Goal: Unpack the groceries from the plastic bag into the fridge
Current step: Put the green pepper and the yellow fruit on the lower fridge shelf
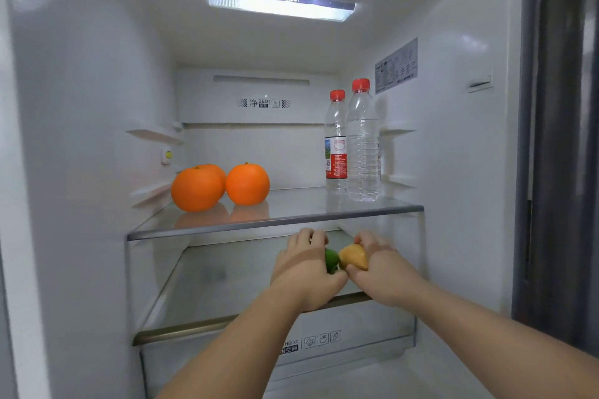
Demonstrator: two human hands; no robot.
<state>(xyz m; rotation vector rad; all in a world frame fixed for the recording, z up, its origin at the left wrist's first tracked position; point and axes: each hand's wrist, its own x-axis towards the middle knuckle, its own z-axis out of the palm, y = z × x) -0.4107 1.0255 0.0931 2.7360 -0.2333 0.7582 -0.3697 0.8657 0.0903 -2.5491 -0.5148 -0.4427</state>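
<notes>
Both arms are reaching into the open fridge [97,107], the hands meeting over the right part of the lower glass shelf [207,282], at about five o'clock from the frame's centre. The left hand [306,264] is curling its fingers round a green fruit [332,260], of which only a small patch is showing at the hand's three o'clock edge. The right hand [379,266] is gripping a yellow-orange fruit [355,256], thumb and fingers wrapping it from the right. The two fruits are sitting just beside each other, nearly touching, between the hands; whether they are resting on the shelf I cannot tell.

On the upper glass shelf [291,215], three oranges [248,184] are sitting at nine o'clock, one mostly hidden behind the front one. Two red-capped water bottles [363,146] are standing upright at three o'clock, touching, by the right wall. A crisper drawer [356,353] is lying under the lower shelf. A ceiling light [282,3] is glowing at twelve o'clock
</notes>
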